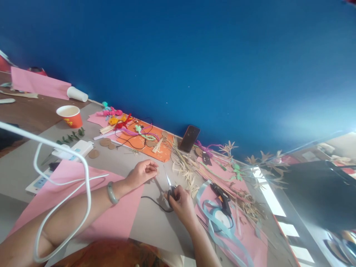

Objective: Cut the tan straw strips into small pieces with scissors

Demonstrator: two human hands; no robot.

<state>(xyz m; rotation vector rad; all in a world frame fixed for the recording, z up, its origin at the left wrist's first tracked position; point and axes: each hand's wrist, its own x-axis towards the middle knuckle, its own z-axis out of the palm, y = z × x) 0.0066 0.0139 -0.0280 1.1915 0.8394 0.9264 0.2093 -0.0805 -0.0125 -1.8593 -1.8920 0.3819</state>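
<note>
Scissors [169, 181] sit in the curled right hand [181, 203], the left hand [142, 172] nearby, fingertips pressed together.

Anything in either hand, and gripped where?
Right hand: scissors, held by the black handles, blades pointing away from the person. Left hand: fingertips close together; can't tell whether they pinch anything.

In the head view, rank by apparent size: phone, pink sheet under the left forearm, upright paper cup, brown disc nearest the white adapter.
1. Pink sheet
2. Paper cup and phone: too close to rank
3. Brown disc
</note>
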